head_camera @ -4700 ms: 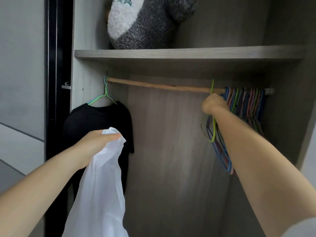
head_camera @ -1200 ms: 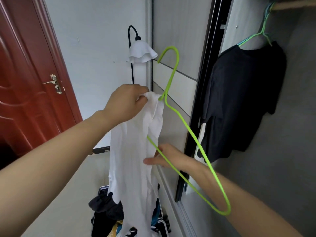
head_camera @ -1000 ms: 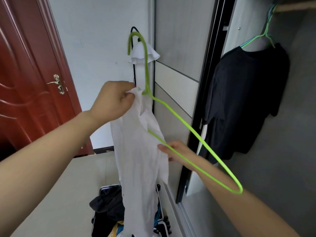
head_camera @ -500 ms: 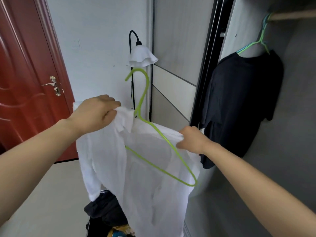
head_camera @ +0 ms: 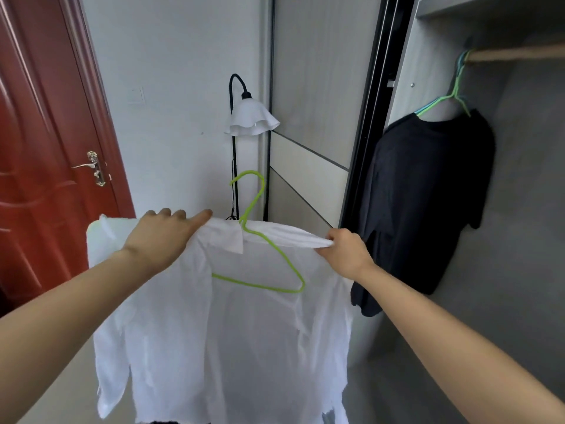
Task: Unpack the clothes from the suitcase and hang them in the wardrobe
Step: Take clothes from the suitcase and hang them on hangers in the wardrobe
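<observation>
Holding up white shirt point(head_camera: 238, 338), green hanger point(head_camera: 260, 284) inside; pressing one shoulder with straight-fingered left hand point(head_camera: 160, 240), pinching other with right hand point(head_camera: 344, 254).

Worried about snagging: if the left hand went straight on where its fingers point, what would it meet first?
Probably the neck of the lime-green wire hanger, just beyond the collar of the white shirt; depth unclear.
</observation>
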Motion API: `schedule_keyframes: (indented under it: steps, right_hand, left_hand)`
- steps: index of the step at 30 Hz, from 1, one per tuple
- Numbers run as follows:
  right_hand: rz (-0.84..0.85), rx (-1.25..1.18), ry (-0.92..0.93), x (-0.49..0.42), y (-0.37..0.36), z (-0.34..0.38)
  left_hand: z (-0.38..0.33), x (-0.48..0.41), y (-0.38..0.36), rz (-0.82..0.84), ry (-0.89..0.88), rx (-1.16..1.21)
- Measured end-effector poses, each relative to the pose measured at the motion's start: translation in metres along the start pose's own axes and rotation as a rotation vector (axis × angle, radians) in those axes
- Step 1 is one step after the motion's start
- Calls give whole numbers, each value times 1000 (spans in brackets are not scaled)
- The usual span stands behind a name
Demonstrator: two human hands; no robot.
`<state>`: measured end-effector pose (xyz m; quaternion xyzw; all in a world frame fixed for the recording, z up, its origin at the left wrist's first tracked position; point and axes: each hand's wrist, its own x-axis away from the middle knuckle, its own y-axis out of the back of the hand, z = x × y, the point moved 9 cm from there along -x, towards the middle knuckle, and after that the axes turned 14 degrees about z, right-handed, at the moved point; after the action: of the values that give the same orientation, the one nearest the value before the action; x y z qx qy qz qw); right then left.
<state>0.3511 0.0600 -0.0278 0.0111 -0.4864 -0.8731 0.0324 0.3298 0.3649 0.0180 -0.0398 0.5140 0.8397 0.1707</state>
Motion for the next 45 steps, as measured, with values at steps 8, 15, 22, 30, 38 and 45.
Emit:
schedule_keyframes:
  steps: [8,15,22,30,38,45]
  right_hand:
    - [473,-899,395,29,-5,101]
    - [-230,227,424,24,44,100]
    - [-225,-48,303,15,58,91]
    - [-321,-110,268,25,74,73]
    - [-365,-147,350,46,95,77]
    - [-923,403,599,115,125,113]
  left_hand:
    - [3,1,3,-72,9,677]
    - [20,15,30,-239,-133,901]
    - [37,25,55,-329,-135,1132]
    - [28,31,58,48,-396,1577]
    - [21,-2,15,-34,-60,1182]
    - [13,-18,44,-310,-77,1276]
